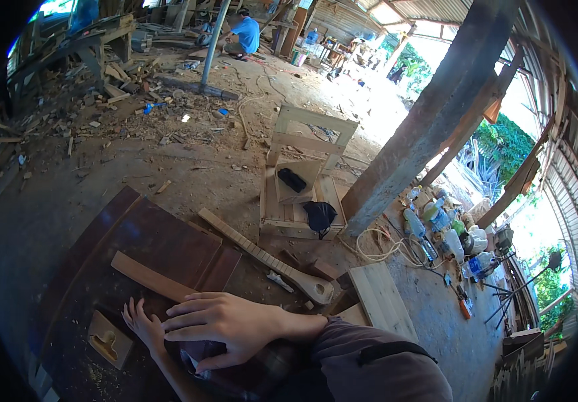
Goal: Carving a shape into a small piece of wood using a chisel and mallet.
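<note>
My left hand (pixel 144 325) is over the dark wooden table, fingers spread and holding nothing. Across it, from the right, reaches my right hand (pixel 228 323), palm down with fingers stretched out and thumb apart. A curved brown wooden strip (pixel 148 276) lies on the table (pixel 135 224), its near end by my right fingers; whether they touch it I cannot tell. Beside my left hand sits a wooden block (pixel 109 340) with a hollow carved in it. Farther right lies a long wooden instrument neck (pixel 255 251) with crosswise lines and a rounded, hollowed end.
A pale wooden chair (pixel 302 211) ahead bears a black cap-like item (pixel 319 216). Right of it, a thick post (pixel 423 120) leans across. Plastic bottles (pixel 443 224) and a looped cable (pixel 376 244) lie on the floor. A person in blue (pixel 245 35) crouches far back.
</note>
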{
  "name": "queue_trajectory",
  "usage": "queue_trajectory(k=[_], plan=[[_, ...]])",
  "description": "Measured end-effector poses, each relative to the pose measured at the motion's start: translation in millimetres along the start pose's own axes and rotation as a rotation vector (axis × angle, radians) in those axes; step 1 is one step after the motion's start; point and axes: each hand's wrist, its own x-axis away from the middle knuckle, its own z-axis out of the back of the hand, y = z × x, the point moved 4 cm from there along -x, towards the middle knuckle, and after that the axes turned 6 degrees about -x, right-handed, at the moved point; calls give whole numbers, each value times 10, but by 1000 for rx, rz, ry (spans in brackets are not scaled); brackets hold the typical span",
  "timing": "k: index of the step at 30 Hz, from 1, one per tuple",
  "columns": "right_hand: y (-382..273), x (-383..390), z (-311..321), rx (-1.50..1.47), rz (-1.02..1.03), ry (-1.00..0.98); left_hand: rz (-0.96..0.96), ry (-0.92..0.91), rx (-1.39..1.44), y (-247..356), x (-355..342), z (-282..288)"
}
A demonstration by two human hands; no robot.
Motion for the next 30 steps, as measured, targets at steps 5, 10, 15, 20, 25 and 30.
queue_trajectory(k=[5,10,15,20,25,30], plan=[[28,13,23,-129,95,37,68,-70,-19,40,-35,28],[15,-20,60,-165,82,12,65,-72,0,10,-26,32],[34,1,56,-150,81,22,59,-69,0,-6,-13,36],[27,4,58,-151,69,9,68,-82,-12,-21,-14,34],[40,-2,50,-168,67,4,72,-89,-13,-26,-15,37],[39,-12,64,-180,60,-1,91,-103,-11,-9,-23,48]])
